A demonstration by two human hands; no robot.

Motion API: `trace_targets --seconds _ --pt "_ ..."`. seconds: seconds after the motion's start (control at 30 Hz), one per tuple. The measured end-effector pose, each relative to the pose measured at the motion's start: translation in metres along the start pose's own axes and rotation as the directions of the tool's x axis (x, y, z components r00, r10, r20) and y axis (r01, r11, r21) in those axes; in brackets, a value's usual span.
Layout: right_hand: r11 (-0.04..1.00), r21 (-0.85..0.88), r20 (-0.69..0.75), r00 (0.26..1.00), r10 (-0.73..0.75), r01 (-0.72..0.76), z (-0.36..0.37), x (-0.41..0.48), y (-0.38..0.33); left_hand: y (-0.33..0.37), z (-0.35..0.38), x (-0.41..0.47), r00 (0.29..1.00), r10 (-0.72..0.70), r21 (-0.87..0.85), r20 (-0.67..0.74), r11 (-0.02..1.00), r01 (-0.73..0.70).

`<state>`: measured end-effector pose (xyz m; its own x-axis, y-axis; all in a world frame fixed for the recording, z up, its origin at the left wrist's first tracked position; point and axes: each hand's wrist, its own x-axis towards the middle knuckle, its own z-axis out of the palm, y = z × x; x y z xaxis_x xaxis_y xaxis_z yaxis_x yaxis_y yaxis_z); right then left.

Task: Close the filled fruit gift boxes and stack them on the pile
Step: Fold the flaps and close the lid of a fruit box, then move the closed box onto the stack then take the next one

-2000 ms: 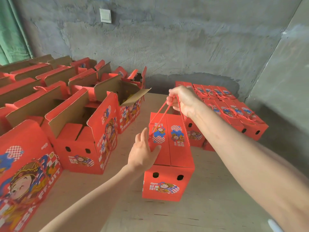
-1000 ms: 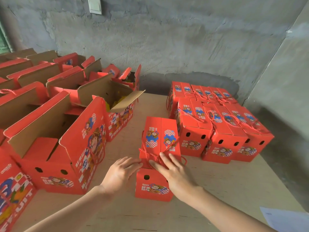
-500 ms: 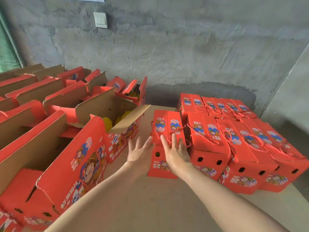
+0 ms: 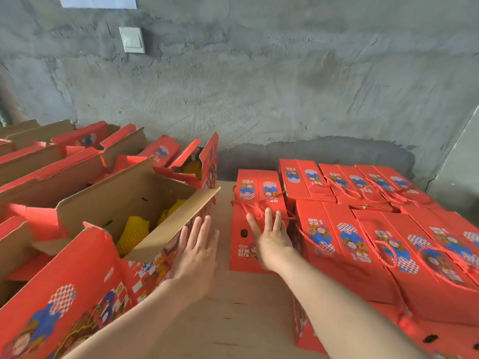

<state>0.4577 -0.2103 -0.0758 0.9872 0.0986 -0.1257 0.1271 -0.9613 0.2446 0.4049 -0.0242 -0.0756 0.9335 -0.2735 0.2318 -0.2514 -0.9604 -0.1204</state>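
Note:
A closed red gift box (image 4: 255, 193) with a red rope handle stands on the wooden table, pushed against the left side of the pile of closed red boxes (image 4: 363, 229). My right hand (image 4: 272, 239) lies flat against its near end, fingers spread, holding nothing. My left hand (image 4: 198, 252) hovers open, to the left of that box and next to an open red box (image 4: 116, 229). That open box shows brown cardboard flaps and yellow foam-wrapped fruit (image 4: 132, 229) inside.
Several more open red boxes (image 4: 77, 156) fill the left side back to the grey concrete wall (image 4: 259, 86). A strip of bare wooden table (image 4: 233, 320) runs between the open boxes and the pile. A wall switch (image 4: 132, 40) is on the wall.
The closed box was carried by its handle, set on the table and slid back against the pile. My left hand has come off it and moved left.

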Motion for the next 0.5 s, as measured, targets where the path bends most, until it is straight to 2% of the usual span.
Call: trace_targets --seconds 0.07,0.17,0.27,0.33,0.4,0.47,0.5 --pt "0.999 0.020 0.009 0.999 0.045 -0.045 -0.003 0.027 0.010 -0.012 0.002 0.011 0.999 0.021 0.061 -0.040 0.998 -0.018" --pt "0.996 0.031 -0.010 0.997 0.083 -0.082 -0.002 0.058 0.022 -0.026 0.000 0.027 0.991 0.054 0.057 -0.126 0.997 -0.048" --pt "0.989 0.069 0.032 0.991 0.126 -0.128 -0.014 0.077 0.021 -0.030 -0.011 0.031 0.992 0.066 0.110 -0.112 0.993 -0.054" --pt "0.956 0.216 0.099 0.978 0.182 -0.199 -0.026 0.081 0.011 -0.033 -0.015 0.028 0.991 0.089 0.102 -0.098 0.992 -0.079" --pt "0.870 0.440 0.062 0.974 0.219 -0.223 -0.037 0.075 -0.008 -0.033 -0.014 0.022 0.987 0.106 0.037 -0.117 0.994 -0.102" --pt "0.767 0.638 -0.058 0.989 0.136 -0.068 -0.041 0.058 -0.039 -0.028 -0.024 0.005 0.977 0.163 -0.051 -0.135 0.984 -0.171" --pt "0.721 0.693 -0.061 0.995 0.082 -0.017 -0.041 0.046 -0.057 -0.026 -0.024 -0.003 0.964 0.197 -0.089 -0.180 0.973 -0.215"
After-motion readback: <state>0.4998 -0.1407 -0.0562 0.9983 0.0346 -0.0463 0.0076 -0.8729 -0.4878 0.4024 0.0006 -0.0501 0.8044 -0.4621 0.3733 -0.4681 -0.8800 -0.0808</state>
